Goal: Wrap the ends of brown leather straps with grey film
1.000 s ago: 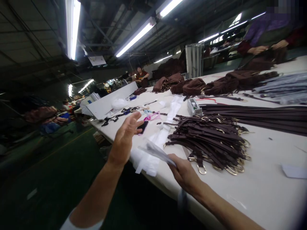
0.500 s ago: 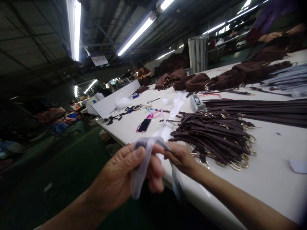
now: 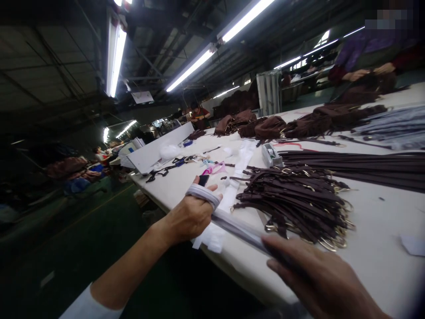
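Note:
A dark strap in translucent whitish plastic (image 3: 237,227) stretches between my hands over the table's near edge. My left hand (image 3: 189,219) is closed on it, and one end loops over the fingers. Lower right, my right hand (image 3: 318,274) grips the same wrapped strap between thumb and fingers, blurred by motion. Beyond them a pile of dark brown straps with gold metal rings (image 3: 295,199) lies on the white table (image 3: 375,226). Partly hidden behind my left fingers is a black phone (image 3: 203,180).
White plastic strips (image 3: 244,157) and a grey tape dispenser (image 3: 272,155) lie mid-table. Brown bags (image 3: 272,127) line the far side, with plastic-wrapped straps (image 3: 395,122) at the right. A co-worker's hands (image 3: 368,73) handle brown material there. A white board (image 3: 159,153) stands at the left.
My hands have moved apart: the right swept down and right, drawing the wrapped strap out straight. The left has turned over and moved slightly up, with the strap looped over its fingers.

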Demonstrator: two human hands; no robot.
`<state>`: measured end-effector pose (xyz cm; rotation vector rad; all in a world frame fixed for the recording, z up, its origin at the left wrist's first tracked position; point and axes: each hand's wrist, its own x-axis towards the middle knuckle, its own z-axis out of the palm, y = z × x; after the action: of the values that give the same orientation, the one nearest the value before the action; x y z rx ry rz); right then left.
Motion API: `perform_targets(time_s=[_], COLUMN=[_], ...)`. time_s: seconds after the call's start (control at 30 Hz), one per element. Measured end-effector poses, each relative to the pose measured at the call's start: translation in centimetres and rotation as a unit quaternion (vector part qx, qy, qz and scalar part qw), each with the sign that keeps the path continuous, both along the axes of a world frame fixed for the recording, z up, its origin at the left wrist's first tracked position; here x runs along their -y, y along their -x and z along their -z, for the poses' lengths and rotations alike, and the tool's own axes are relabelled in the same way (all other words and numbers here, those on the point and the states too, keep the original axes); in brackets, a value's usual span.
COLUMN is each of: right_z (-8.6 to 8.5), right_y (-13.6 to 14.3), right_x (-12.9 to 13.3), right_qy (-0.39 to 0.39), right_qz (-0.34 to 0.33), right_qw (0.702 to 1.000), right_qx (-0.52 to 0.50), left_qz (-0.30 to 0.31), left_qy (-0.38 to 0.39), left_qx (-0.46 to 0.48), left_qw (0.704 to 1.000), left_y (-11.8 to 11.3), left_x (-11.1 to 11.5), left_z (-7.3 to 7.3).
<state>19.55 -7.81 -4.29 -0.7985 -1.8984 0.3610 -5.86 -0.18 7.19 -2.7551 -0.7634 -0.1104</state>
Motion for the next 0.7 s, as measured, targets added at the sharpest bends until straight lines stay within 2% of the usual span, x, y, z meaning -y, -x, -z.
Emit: perform_targets(time_s=[0.1,0.2,0.3,0.4,0.43,0.47,0.53,0.6,0.63,0.67,0.7], right_z=[-2.1,-4.1,-6.8,-9.1,-9.4,-9.4,-8.7,-7.2,-6.2,-5.2,-4.2], right_y=[-0.6,-1.1,-2.2,-2.5,-2.1,-1.3,1.4,4.9,6.6,8.1,9.4], right_x=[-1.5,-2.5,-4.1,-6.6,-7.5,-8.1,-8.6,-7.9,-7.2,-6.2,-5.2], right_qy=[-0.041,-0.043,0.014,0.101,0.138,0.184,0.293,0.393,0.427,0.448,0.458], right_qz=[0.016,-0.043,-0.108,-0.193,-0.230,-0.274,-0.369,-0.434,-0.435,-0.418,-0.380], right_qw=[0.998,0.993,0.983,0.966,0.954,0.938,0.882,0.805,0.777,0.762,0.766], right_qx=[0.043,0.102,0.145,0.142,0.129,0.106,0.027,-0.093,-0.154,-0.207,-0.244], left_qz=[0.035,0.037,0.042,0.037,0.020,-0.003,-0.045,-0.063,-0.066,-0.063,-0.061], left_qy=[0.020,0.055,0.111,0.235,0.298,0.364,0.460,0.480,0.471,0.458,0.444], left_qx=[-0.020,-0.020,-0.008,0.071,0.126,0.198,0.381,0.547,0.603,0.643,0.673], left_qw=[0.999,0.998,0.993,0.969,0.946,0.910,0.801,0.683,0.640,0.610,0.589], left_y=[-0.3,-0.6,-1.4,-2.8,-3.4,-3.9,-4.8,-5.5,-5.6,-5.7,-5.7], left_x=[1.8,3.4,5.2,7.5,8.1,8.5,8.5,7.4,6.5,5.5,4.5], left_z=[0.2,0.7,1.1,-0.1,-0.9,-1.8,-3.7,-5.5,-6.2,-6.8,-7.3])
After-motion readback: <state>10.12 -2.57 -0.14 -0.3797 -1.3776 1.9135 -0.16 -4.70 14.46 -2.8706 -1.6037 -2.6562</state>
